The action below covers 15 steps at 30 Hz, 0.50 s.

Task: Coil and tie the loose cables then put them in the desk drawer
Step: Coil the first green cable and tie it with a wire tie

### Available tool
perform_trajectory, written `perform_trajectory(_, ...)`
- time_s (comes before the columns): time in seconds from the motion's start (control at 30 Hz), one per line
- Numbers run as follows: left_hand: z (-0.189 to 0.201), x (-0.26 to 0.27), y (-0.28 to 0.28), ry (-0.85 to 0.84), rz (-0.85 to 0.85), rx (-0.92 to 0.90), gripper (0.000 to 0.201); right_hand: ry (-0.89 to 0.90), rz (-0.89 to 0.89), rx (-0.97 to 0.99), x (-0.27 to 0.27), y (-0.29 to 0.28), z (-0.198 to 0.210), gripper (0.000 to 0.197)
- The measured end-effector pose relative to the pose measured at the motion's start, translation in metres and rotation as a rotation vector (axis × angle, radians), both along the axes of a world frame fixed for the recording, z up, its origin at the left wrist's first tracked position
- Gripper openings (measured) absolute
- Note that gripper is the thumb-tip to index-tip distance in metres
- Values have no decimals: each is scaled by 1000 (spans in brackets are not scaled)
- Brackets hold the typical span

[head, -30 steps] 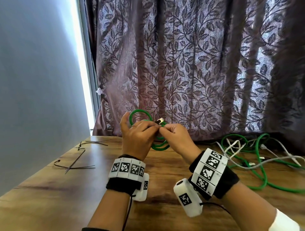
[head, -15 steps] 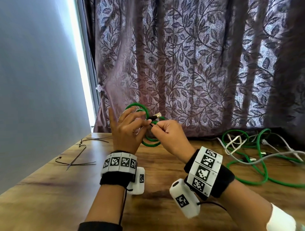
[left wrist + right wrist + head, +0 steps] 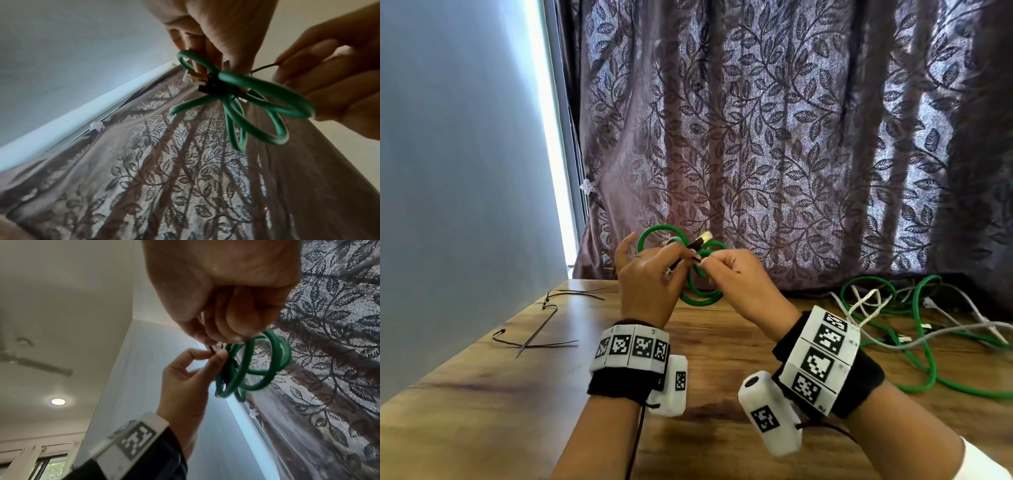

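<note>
Leafy purple curtain (image 3: 774, 144) hangs behind a wooden desk (image 3: 482, 411). Above the desk, the left hand (image 3: 647, 284) pinches a thin black tie (image 3: 212, 351) between thumb and finger, and the right hand (image 3: 743, 284) curls its fingers around the green coiled cable (image 3: 698, 274) and the tie. More loose cables (image 3: 914, 325) lie on the desk at 3 o'clock, and spare black ties (image 3: 541, 325) at 9 o'clock.

Your wooden desk (image 3: 722, 349) carries black cable ties (image 3: 541, 329) (far left) and tangled green and white cables (image 3: 921, 329) at right.
</note>
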<state>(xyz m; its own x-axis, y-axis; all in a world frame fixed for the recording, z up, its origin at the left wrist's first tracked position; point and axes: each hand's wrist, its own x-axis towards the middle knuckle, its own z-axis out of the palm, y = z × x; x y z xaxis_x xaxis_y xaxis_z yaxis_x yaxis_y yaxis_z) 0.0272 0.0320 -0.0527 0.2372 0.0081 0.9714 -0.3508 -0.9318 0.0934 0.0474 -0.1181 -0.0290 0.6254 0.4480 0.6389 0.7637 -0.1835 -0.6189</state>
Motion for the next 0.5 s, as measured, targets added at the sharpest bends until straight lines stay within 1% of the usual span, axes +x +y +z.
perform_trajectory(0.1,-1,2,-2,-5,105,155,17,58,-78,-189,4,-4,0,28)
perform_trajectory(0.17,-1,3,-5,-35,133,233,17,79,-89,-225,6,-3,0,29)
perform_trajectory(0.27,-2,6,-4,-83,191,244,18,35,-100,-157,5,-1,-2,36)
perform_trajectory(0.37,-2,5,1,-113,232,178,28,19,-47,-5,2,6,-6,43)
perform_trajectory(0.4,-2,5,3,-120,219,167,28,32,-30,32,1,8,-8,44)
perform_trajectory(0.5,-3,6,6,-118,162,130,18,59,-5,96,-2,14,-11,42)
